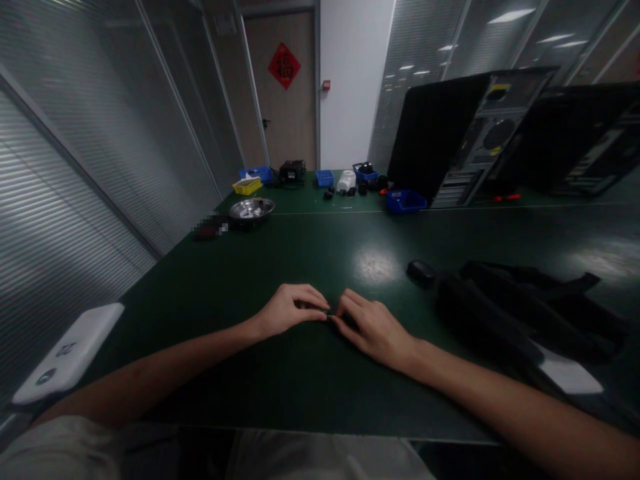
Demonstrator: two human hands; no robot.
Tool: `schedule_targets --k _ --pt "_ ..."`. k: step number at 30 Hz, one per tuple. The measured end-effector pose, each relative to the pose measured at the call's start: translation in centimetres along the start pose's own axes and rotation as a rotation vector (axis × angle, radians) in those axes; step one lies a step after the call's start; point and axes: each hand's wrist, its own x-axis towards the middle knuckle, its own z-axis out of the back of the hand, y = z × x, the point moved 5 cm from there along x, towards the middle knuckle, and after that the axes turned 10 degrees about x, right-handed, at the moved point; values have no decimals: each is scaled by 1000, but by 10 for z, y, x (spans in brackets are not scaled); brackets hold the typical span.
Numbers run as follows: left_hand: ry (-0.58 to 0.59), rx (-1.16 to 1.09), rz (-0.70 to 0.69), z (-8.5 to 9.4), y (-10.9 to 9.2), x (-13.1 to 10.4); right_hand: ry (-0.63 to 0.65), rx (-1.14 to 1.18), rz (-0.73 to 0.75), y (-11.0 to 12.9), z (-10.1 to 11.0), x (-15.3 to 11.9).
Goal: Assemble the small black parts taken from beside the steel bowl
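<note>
Close together over the green table (295, 387), my two hands meet at a tiny object (329, 317) between their fingertips. It looks small and thin with a light glint, and its kind cannot be made out. My left hand (287, 310) pinches it from the left between thumb and fingers. From the other side, the thumb and curled fingers of my right hand (373, 327) close on it too, hiding most of it. Both forearms reach in from the lower corners, the right one low over the table.
A black mouse (421, 272) and a black strapped bag (500, 313) lie to the right. Farther back are a metal bowl (251, 209), a yellow tray (247, 186), a blue bin (406, 201) and a black computer tower (440, 133). A white device (70, 353) stands at the left edge.
</note>
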Motion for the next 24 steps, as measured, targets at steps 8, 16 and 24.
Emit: schedule_targets --k 8,16,24 --pt "-137 209 69 8 14 3 1 -2 -34 3 4 1" --pt "-71 298 44 4 16 4 -171 312 -166 4 18 0" --pt "-60 412 -166 -1 -15 -10 33 1464 -403 66 22 0"
